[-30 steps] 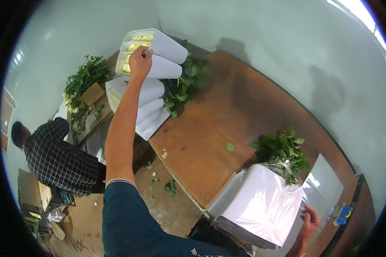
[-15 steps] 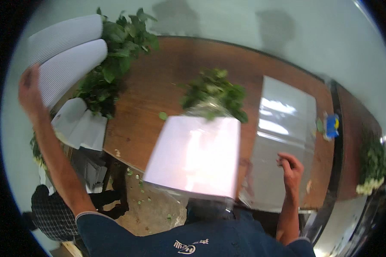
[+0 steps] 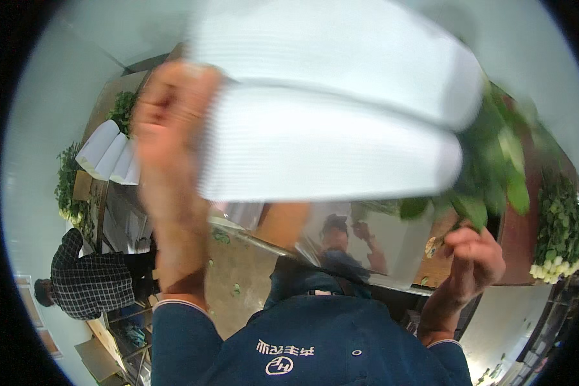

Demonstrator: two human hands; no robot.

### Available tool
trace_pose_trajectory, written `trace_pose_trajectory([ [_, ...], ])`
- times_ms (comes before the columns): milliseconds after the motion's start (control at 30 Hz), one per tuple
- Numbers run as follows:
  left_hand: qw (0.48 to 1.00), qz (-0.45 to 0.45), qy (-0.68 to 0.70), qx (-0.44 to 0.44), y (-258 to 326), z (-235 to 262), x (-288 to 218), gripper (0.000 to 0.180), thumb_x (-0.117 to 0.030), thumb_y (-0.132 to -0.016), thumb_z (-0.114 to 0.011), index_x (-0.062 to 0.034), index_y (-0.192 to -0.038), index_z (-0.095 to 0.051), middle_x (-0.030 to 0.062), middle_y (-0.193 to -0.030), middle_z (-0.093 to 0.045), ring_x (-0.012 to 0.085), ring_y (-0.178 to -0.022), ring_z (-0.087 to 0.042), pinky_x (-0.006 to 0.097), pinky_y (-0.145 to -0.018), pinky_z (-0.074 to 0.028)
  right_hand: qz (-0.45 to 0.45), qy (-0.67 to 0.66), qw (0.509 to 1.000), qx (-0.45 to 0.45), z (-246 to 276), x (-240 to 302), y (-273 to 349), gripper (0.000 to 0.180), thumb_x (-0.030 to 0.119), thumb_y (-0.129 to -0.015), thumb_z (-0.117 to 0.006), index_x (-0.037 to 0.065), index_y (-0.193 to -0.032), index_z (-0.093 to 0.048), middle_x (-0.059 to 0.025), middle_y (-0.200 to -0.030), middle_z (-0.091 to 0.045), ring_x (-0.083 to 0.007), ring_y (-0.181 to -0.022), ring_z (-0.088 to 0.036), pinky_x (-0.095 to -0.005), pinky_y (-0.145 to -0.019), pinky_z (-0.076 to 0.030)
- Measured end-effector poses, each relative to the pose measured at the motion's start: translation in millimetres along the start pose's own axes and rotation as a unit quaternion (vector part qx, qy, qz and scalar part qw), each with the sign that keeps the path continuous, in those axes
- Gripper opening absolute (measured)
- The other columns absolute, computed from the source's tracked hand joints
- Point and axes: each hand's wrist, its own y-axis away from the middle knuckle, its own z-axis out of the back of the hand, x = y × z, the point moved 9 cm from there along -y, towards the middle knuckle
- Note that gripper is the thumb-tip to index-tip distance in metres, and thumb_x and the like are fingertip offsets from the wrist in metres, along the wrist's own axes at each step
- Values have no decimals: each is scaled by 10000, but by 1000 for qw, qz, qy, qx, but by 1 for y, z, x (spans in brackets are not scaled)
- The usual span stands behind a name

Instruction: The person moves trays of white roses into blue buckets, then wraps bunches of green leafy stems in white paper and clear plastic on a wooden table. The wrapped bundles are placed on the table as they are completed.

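Note:
A bouquet wrapped in white ribbed paper (image 3: 341, 138) spans the upper middle of the head view, close up and blurred. It has two rounded rolls side by side, and green leaves (image 3: 495, 154) stick out of its right end. My left hand (image 3: 174, 106) grips the paper at its left edge. Just below the leaves is my right hand (image 3: 475, 257), its fingers curled and closed against the lowest leaf; whether anything is in them I cannot make out. Clear plastic sheets (image 3: 392, 251) lie on the brown table under the bouquet, shiny with reflections.
Several white-wrapped bundles (image 3: 109, 154) lie at the left beside leafy greens. A person in a checked shirt (image 3: 96, 283) is at the lower left. Cream flowers with long leafy stems (image 3: 556, 238) rest on the right. Fallen leaves dot the floor (image 3: 238, 270).
My left hand has taken the bouquet from the left side of the table and swung it up and right across the view. My right hand has moved right, close to its leaves.

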Motion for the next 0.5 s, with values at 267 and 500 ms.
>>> trace_pose_trajectory([
  [267,905,352,213,107,132,-137,141,113,-120,-971,-712,-30,-1027,-677,33,-915,-707,91,-806,-641,248,-747,-527,-162,39,985,49,11,-47,28,227,-132,-849,-663,-13,-1028,-738,-177,-979,-758,-258,-819,-735,-319,-763,-580],
  [500,857,485,175,2,148,-116,300,125,-131,-970,-711,-31,-1040,-682,46,-962,-705,107,-837,-651,258,-753,-540,-106,314,923,197,-53,-137,43,428,61,-835,-795,8,-1239,-664,-180,-1295,-661,-375,-1232,-603,-470,-1096,-433],
])
